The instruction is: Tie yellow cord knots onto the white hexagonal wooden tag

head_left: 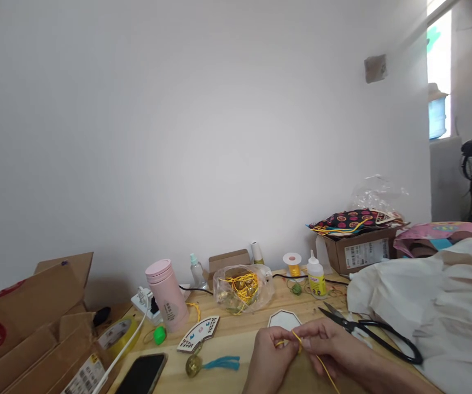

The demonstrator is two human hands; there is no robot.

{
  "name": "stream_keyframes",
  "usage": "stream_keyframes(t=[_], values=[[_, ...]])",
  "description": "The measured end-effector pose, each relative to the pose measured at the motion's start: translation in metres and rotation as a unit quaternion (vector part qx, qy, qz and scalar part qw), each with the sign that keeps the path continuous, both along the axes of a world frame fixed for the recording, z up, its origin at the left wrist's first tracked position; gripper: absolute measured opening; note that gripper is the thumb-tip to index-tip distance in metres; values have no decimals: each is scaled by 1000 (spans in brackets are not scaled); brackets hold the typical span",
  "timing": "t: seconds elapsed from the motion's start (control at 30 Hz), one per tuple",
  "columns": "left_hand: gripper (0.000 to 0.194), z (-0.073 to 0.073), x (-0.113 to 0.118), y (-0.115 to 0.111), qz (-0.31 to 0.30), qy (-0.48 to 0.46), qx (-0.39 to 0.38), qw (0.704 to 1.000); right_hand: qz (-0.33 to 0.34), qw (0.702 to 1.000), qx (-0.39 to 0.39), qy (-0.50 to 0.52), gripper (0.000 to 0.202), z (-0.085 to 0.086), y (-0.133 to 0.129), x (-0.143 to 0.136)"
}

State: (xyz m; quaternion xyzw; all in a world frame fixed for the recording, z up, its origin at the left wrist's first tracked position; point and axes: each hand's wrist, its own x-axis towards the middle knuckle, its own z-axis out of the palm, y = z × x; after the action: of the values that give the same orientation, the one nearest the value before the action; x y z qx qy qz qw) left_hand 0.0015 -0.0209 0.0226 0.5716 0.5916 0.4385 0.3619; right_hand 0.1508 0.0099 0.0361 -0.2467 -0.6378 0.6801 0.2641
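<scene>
My left hand (269, 355) and my right hand (329, 345) meet low in the view, just right of the middle, with fingers pinched on a yellow cord (326, 368). A small loop of the cord shows between the fingertips, and a loose end hangs down past my right hand. Partly hidden behind my hands lies a white octagonal piece (284, 319) with a dark edge. To the left are a fan-shaped decorated piece (198, 334) and a gold bell (193, 365) with a blue tassel (222, 362).
Black scissors (377, 334) lie right of my hands beside white cloth (428, 312). Behind stand a glue bottle (316, 278), a yellow spool (292, 264) and a plastic bag of cord (243, 289). A pink bottle (167, 295), phone (142, 375) and open carton (34, 328) are left.
</scene>
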Motion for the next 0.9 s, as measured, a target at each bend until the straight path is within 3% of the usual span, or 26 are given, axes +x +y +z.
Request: stream_keyframes(t=[0.17,0.27,0.37,0.6,0.9], values=[[23,3,0,2,-7,-61,-7,998,-43,999,-5,-9,53,-9,7,0],[21,4,-1,2,0,-88,-16,996,-56,996,45,-54,60,-22,7,-5],[20,3,-1,2,6,-115,-26,993,-82,985,115,-95,53,-28,4,-8],[27,3,2,-2,22,-104,-42,993,-121,939,268,-179,36,-18,-4,-5],[16,2,5,-2,31,-55,-34,997,-105,905,348,-221,17,-7,-6,-3]])
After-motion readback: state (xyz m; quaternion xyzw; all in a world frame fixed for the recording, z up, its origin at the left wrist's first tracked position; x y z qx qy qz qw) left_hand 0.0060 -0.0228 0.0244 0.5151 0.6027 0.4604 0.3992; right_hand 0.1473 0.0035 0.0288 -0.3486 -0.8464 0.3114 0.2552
